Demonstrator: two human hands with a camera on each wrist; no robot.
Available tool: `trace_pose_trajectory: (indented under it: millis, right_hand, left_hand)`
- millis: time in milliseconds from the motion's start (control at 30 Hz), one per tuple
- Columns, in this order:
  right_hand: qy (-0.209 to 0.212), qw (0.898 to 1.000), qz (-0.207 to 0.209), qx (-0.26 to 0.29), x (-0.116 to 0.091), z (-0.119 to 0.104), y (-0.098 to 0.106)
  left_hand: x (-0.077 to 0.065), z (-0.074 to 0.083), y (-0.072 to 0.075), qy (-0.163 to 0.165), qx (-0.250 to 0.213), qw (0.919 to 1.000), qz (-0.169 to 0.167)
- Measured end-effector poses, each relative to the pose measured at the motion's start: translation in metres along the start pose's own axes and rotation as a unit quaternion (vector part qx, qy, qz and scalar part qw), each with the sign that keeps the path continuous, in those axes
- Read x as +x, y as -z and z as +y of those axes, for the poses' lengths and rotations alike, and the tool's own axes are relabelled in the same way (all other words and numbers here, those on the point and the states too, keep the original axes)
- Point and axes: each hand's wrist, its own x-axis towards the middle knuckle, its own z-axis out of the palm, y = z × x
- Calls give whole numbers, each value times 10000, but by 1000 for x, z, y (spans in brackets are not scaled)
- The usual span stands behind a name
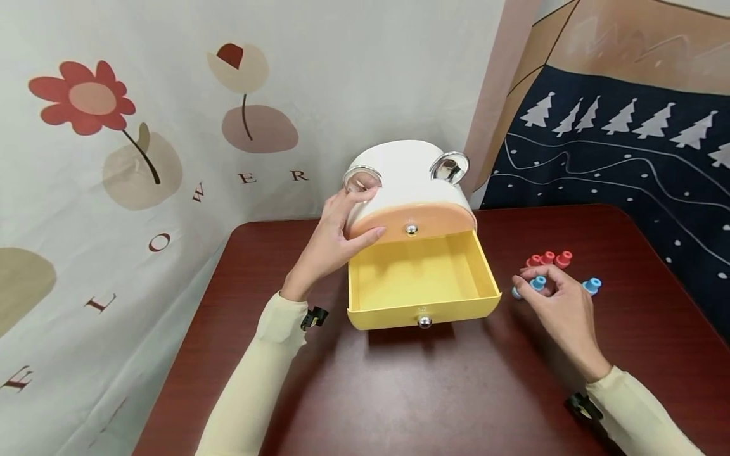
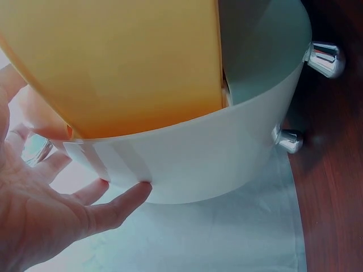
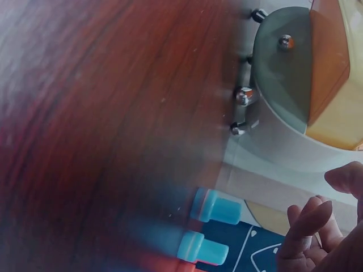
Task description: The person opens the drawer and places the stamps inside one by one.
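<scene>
A small white drawer cabinet with a rounded top and chrome rings stands on the table, its yellow drawer pulled out. Nothing lies in the drawer. My left hand rests on the cabinet's left side, thumb across the orange front. In the left wrist view, fingertips touch the white shell. To the right, my right hand hovers over small blue stepped pegs, fingers bent and thumb apart. The right wrist view shows nothing between those fingers and two blue pegs away from them.
Several small red pegs and another blue peg stand on the dark red table beyond my right hand. Behind the table hang a pale flower-print cloth and a dark cloth with white trees.
</scene>
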Motion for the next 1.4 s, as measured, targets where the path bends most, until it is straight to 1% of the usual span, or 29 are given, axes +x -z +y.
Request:
trace_pose_trajectory:
  millis: [233,333,600,733,967,1100,1267,1400]
  right_hand:
    - [-30,9981,-478,-385,2,11,2]
    - [-11,9975,-575,-420,3,13,2]
    - [-16,9945,-961,-419,7,20,5]
    - [-30,9922,-1155,-469,9,21,6]
    - [-209,9837,-1707,-522,10,21,5]
    - [-254,9814,-1789,-654,9,21,5]
    - [-95,9790,-1871,-798,7,20,7]
    - [-90,9776,-1904,-891,6,19,8]
  left_hand:
    - [-1,-1,0,-86,-12,10000,20]
    - [-1,-1,0,-107,-4,9999,36]
    - [2,-1,0,-302,14,9995,73]
    - [2,-1,-1,-280,-5,9996,57]
    - [1,-3,-1,-179,2,9998,70]
    - [1,-1,-1,-167,-10,9999,34]
    - [0,1,0,-82,34,10000,37]
    - [-1,0,1,-62,47,10000,35]
